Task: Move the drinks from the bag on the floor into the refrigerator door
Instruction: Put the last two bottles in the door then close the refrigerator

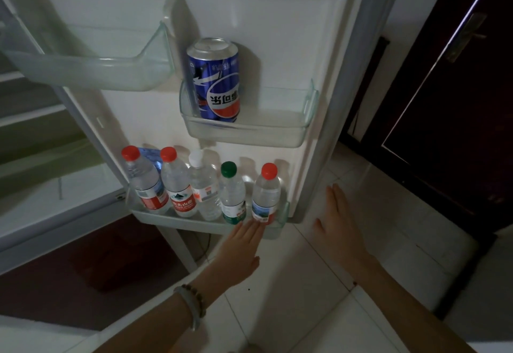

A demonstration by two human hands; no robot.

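Fridge door is open. Bottom shelf holds five water bottles, upright in a tight row. A blue can stands on the middle shelf, above the bottom shelf. Bag isn't in view, so can't tell if drinks are left in it.

L hand is flat w/ straight fingers at the front lip of the bottom shelf, tips by the foot of the end bottle (red cap, right end of that shelf). R hand is spread flat & holds nothing, just right of the bottom shelf by the door's edge; can't tell if it touches. Hands apart.

Step looks like settling the end bottle, prob. late in the job. To do it well:
- Nudge the base back till it sits fully behind the lip, not leaning.
- Steady the door w/ R hand so it doesn't swing.
- Bottom shelf looks full, so any extras go beside the can.
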